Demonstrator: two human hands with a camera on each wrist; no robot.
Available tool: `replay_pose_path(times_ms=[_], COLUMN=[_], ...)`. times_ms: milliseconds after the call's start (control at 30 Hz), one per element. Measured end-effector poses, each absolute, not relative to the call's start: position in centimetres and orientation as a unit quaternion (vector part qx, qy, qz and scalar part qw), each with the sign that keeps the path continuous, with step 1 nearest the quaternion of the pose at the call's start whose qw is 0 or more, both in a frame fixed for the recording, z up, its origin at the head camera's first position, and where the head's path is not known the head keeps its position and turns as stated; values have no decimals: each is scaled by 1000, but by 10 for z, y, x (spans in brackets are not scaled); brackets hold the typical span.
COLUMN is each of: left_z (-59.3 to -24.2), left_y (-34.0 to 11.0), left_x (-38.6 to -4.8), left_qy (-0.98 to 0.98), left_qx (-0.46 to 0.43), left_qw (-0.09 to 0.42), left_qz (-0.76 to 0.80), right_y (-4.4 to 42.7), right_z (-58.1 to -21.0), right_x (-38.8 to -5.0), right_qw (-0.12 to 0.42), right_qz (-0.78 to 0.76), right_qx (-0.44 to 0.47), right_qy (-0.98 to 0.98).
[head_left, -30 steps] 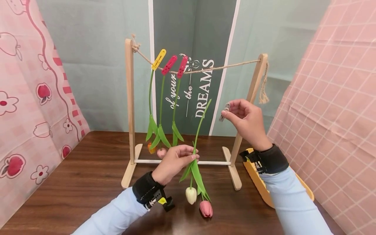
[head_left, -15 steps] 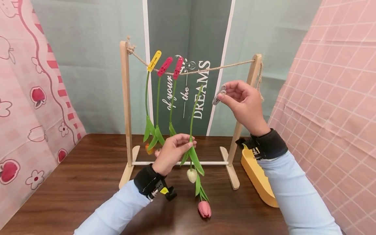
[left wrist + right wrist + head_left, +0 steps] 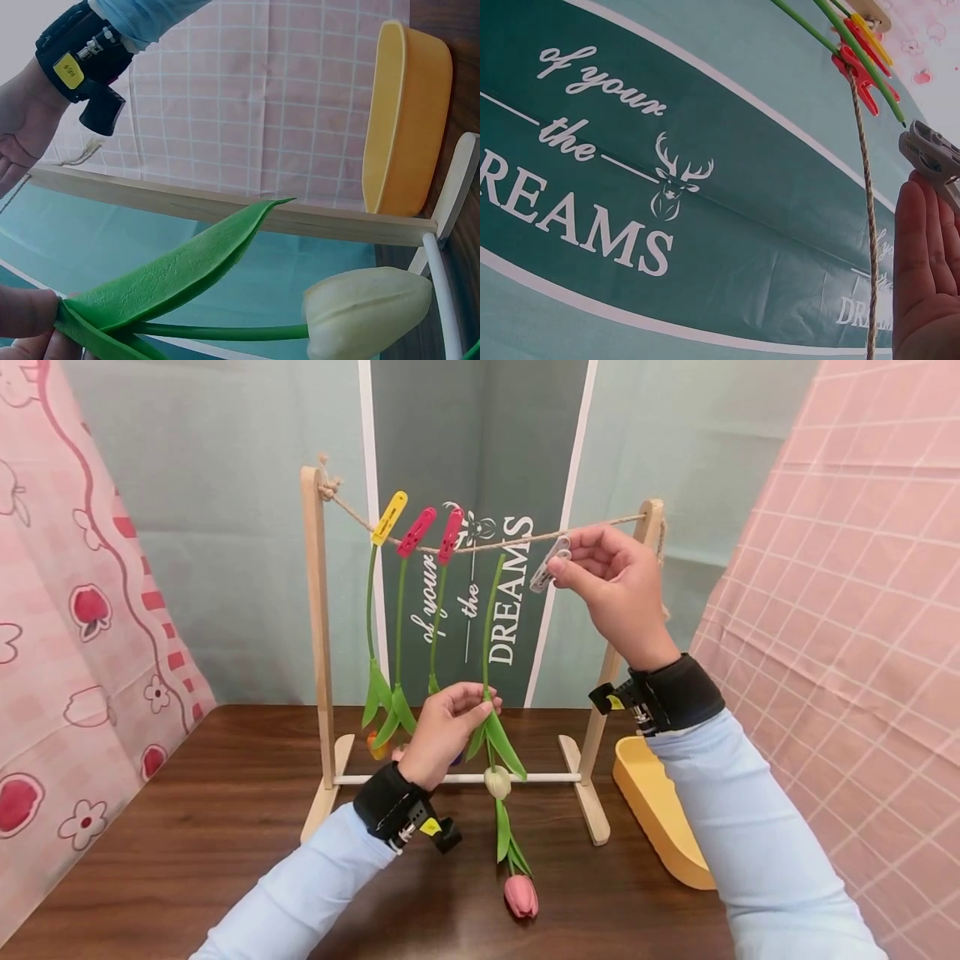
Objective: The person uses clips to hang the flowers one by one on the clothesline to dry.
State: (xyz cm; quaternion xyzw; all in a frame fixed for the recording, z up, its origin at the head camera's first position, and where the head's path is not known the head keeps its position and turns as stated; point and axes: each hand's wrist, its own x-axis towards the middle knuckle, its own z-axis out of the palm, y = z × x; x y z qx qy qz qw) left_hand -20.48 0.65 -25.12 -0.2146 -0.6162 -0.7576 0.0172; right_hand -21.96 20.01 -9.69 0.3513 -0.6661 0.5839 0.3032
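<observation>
Head down, a white tulip (image 3: pixel 497 782) hangs from my left hand (image 3: pixel 444 735), which pinches its stem by the leaves. In the left wrist view the white bloom (image 3: pixel 367 315) points away from the fingertips. The bare stem end rises close to the rope (image 3: pixel 517 541). My right hand (image 3: pixel 618 589) pinches a grey clothespin (image 3: pixel 550 566) just right of that stem end, near the rope. Whether the clothespin (image 3: pixel 930 150) touches the stem I cannot tell. Further left, a yellow clothespin (image 3: pixel 389 518) and two red clothespins (image 3: pixel 417 532) hold upside-down tulips on the rope.
A wooden stand (image 3: pixel 313 627) carries the rope between two posts. On the table (image 3: pixel 225 860) lies a pink tulip (image 3: pixel 521 896), below the white one. A yellow tub (image 3: pixel 660 818) stands at the right, partly behind my right arm. Fabric screens surround the table.
Both hands have risen toward the rope, the left with the white tulip, the right with the grey clothespin. The white bloom has lifted away from the pink tulip, which stays on the table.
</observation>
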Motion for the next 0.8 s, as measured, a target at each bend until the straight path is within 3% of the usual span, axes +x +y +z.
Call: replay_pose_path(times_ms=[333, 800], left_z=[-247, -244], left_y=[8, 11], left_x=[-214, -223], left_qy=[-627, -624], left_qx=[-195, -174], left_qw=[36, 37], left_qz=[-754, -761], right_y=[188, 168], right_z=[-81, -64], right_x=[-224, -238], right_qw=[286, 303], right_qz=[608, 623], right_qx=[339, 287], right_qy=[-659, -661])
